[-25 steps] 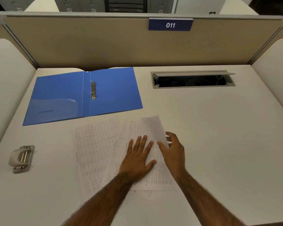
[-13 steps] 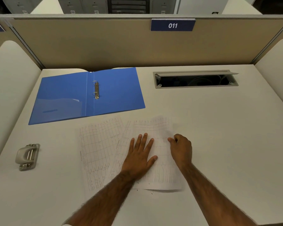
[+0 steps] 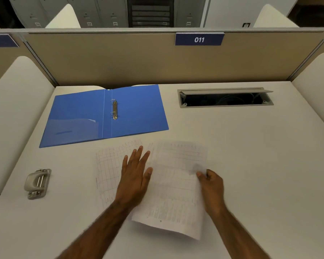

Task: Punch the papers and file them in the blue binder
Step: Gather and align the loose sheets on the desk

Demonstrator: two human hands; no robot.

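The blue binder [image 3: 138,113] is laid open and flat on the white desk [image 3: 260,165], with its 2-ring metal mechanism [image 3: 114,109] exposed beside the spine. Just in front of the binder, on the person's side, 2 printed sheets are spread, partly overlapping. The left sheet [image 3: 108,165] is seen flat on the desk, close to the binder's near edge but apart from it. The right sheet [image 3: 176,187] is set on top, tilted, with a shadow under its near corner.

The left hand [image 3: 135,176] is kept open, its fingers straight and together, pressed palm-down where the 2 sheets meet. The right hand [image 3: 211,186] is curled, and the right edge of the right sheet is pinched between its thumb and fingertips.

The grey hole punch [image 3: 36,184] is found well apart from the binder, in front of its left corner, untouched. An open cable hatch [image 3: 225,98] is set into the desk to the right of the binder. Behind the binder a beige partition [image 3: 120,60] is seen, with a blue sign marked 011 [image 3: 199,39].
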